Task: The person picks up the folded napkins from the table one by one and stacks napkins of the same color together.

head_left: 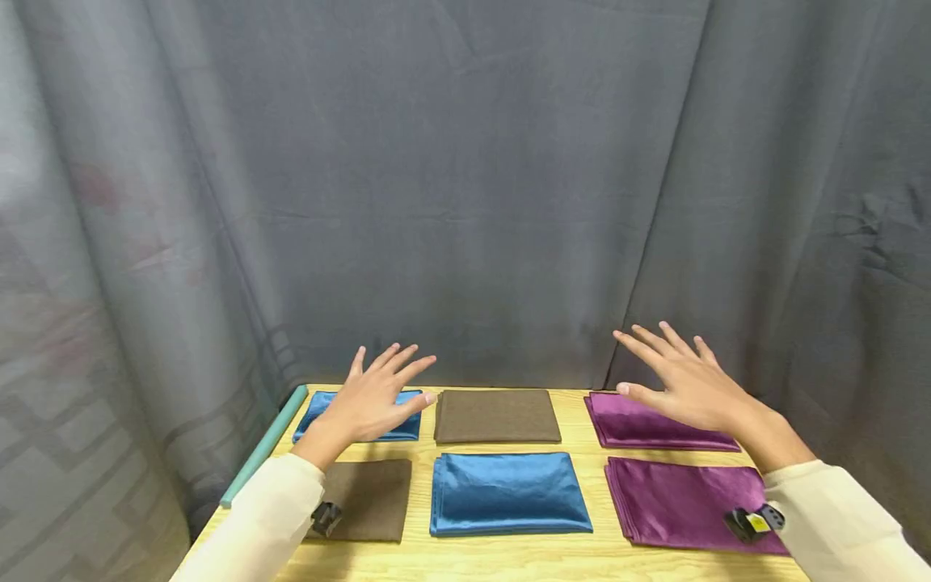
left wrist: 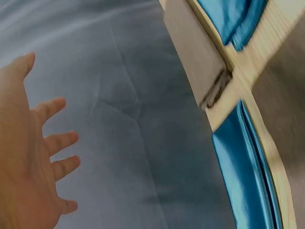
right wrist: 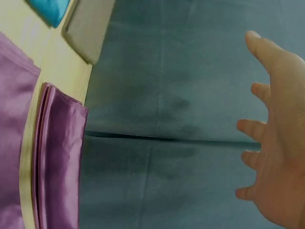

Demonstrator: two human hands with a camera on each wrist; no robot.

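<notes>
Both hands are raised over the table with fingers spread, holding nothing. In the head view my left hand [head_left: 372, 402] appears in front of the back-left folded blue cloth [head_left: 410, 427], partly covering it; a brown cloth [head_left: 374, 497] lies below it, partly behind the sleeve. My right hand [head_left: 687, 384] overlaps the back-right folded purple cloth [head_left: 633, 424], and a second purple cloth [head_left: 676, 501] lies nearer. Between the hands are a brown cloth [head_left: 498, 416] at the back and a blue cloth [head_left: 509, 493] in front. The wrist views show the left hand [left wrist: 31, 157] and right hand [right wrist: 286, 138] with fingers apart.
The six cloths... several folded cloths lie in two rows on the light wooden table [head_left: 465, 558]. A teal roll [head_left: 265, 444] runs along the table's left edge. Grey curtains [head_left: 451, 194] hang behind the table and at both sides.
</notes>
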